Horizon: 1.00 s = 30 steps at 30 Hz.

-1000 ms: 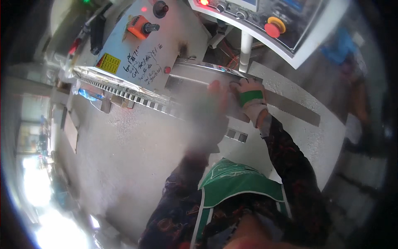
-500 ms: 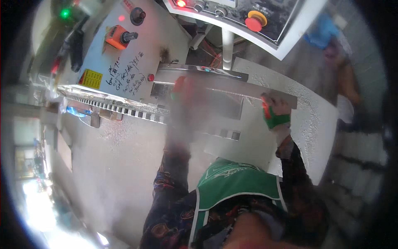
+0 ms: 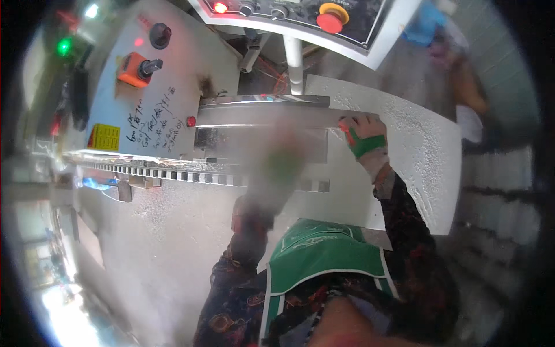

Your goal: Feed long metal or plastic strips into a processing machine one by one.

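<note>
A long flat grey metal bar (image 3: 263,118) lies across the front, its left end at the machine cabinet. My right hand (image 3: 365,141), in a green and red fingerless covering, is closed over the bar's right end, fingers on the far side. My left hand (image 3: 283,161), also showing green, is on the near side of the bar, over a flat metal plate (image 3: 315,147). A hazy smear in the picture blurs its fingers, so what it touches is hidden. Behind the bar runs a shiny metal rail (image 3: 272,100).
The cabinet (image 3: 167,75) at left carries an orange rotary switch (image 3: 136,70). Above hangs a control panel (image 3: 370,40) with a red stop button (image 3: 330,22). A toothed strip (image 3: 167,171) runs below the cabinet. White debris lies on the pale board (image 3: 404,121) at right.
The bar has turned more level and shifted slightly left toward the cabinet, with my right hand on its end. My left hand has come back from the bar, nearer to me. The view has shifted.
</note>
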Each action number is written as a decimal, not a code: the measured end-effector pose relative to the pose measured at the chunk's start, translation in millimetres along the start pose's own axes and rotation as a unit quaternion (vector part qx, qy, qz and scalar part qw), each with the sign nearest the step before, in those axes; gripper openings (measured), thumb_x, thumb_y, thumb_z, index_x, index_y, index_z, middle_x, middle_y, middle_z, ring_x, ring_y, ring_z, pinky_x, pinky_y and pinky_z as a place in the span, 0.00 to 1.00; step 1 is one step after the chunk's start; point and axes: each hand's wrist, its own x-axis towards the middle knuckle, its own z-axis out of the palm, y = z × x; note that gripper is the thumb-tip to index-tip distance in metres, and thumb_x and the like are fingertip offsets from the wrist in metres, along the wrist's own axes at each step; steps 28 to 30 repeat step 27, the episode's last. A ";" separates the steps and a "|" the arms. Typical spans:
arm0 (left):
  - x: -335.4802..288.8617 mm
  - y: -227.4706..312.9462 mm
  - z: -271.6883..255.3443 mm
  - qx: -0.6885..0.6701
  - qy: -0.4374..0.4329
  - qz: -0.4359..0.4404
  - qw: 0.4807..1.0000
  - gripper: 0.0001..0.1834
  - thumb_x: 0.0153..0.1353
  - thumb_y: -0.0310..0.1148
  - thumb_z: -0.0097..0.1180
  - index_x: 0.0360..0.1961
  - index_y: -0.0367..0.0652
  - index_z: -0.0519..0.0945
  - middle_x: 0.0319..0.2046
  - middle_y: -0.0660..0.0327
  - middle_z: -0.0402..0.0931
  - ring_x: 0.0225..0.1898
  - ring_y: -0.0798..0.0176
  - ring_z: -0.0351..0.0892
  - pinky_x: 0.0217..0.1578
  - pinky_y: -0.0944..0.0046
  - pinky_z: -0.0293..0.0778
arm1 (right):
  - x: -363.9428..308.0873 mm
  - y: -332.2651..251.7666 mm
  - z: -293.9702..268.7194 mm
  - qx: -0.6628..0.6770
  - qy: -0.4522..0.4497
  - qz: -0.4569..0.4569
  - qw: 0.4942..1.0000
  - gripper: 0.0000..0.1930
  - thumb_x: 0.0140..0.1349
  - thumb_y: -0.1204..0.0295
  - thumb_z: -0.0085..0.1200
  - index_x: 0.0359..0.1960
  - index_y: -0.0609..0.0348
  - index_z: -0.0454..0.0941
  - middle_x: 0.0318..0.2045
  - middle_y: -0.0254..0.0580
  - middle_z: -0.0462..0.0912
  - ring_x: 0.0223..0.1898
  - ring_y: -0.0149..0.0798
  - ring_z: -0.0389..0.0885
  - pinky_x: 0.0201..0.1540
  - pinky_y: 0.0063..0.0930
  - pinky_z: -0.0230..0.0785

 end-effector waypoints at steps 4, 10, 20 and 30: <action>-19.1 16.1 5.5 0.073 -0.050 0.003 0.996 0.32 0.64 0.46 0.63 0.63 0.37 0.73 0.57 0.47 0.76 0.54 0.49 0.80 0.54 0.52 0.78 | 1.2 -10.8 -7.1 0.003 0.042 -0.012 0.999 0.12 0.60 0.60 0.61 0.45 0.37 0.85 0.40 0.32 0.84 0.43 0.44 0.84 0.41 0.45 0.78; -30.7 61.3 1.2 0.192 -0.060 0.027 0.979 0.38 0.62 0.46 0.62 0.67 0.34 0.68 0.58 0.43 0.76 0.55 0.44 0.80 0.55 0.49 0.77 | -8.6 -7.9 -19.9 0.015 0.029 -0.015 0.999 0.11 0.59 0.62 0.62 0.45 0.37 0.85 0.39 0.31 0.84 0.42 0.42 0.84 0.40 0.42 0.78; -133.8 5.4 -8.1 0.384 0.009 0.299 0.873 0.36 0.62 0.36 0.67 0.69 0.37 0.70 0.66 0.42 0.71 0.63 0.45 0.77 0.62 0.50 0.75 | 27.2 -27.8 11.0 0.054 0.026 -0.073 0.996 0.11 0.59 0.59 0.62 0.43 0.36 0.85 0.40 0.33 0.84 0.41 0.43 0.84 0.41 0.44 0.79; -330.4 -105.0 -120.2 0.461 0.059 0.174 0.868 0.39 0.61 0.42 0.68 0.73 0.54 0.69 0.74 0.41 0.60 0.73 0.39 0.64 0.73 0.43 0.60 | 58.0 -77.6 24.9 0.136 -0.045 -0.115 0.983 0.15 0.56 0.57 0.66 0.45 0.38 0.83 0.39 0.39 0.83 0.41 0.45 0.85 0.38 0.48 0.79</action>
